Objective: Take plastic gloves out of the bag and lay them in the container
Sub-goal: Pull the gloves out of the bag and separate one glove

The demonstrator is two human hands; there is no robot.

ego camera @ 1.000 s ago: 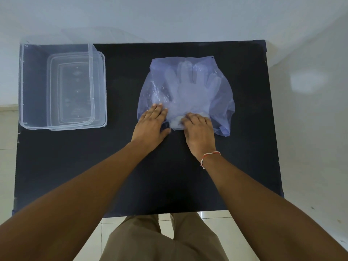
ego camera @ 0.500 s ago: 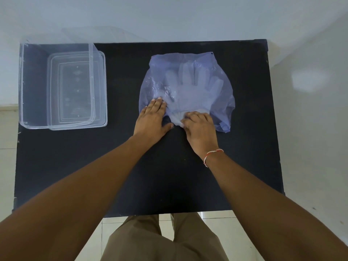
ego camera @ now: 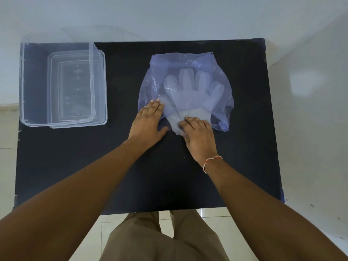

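1. One black table (ego camera: 75,166) carries everything; two bare forearms reach over it from the near edge.
2. One translucent bluish bag (ego camera: 156,76) lies flat on the far middle of the table, its open end toward the person.
3. Inside the bag lies a flat stack of plastic gloves (ego camera: 194,91), fingers pointing away; how many are in the stack cannot be told. Their cuff ends stick out of the bag's mouth.
4. The left hand (ego camera: 148,123) lies palm down, fingers together and flat, pressing the bag's near left corner onto the table.
5. The right hand (ego camera: 197,132) has its fingertips curled on the protruding glove cuffs, its grip pinching them at the bag's mouth. One red-and-white thread (ego camera: 211,160) circles that wrist.
6. One clear container (ego camera: 56,81) stands on the table's far left corner, well apart from the bag, with one clear lid (ego camera: 102,87) under or beside it; which, I cannot tell.
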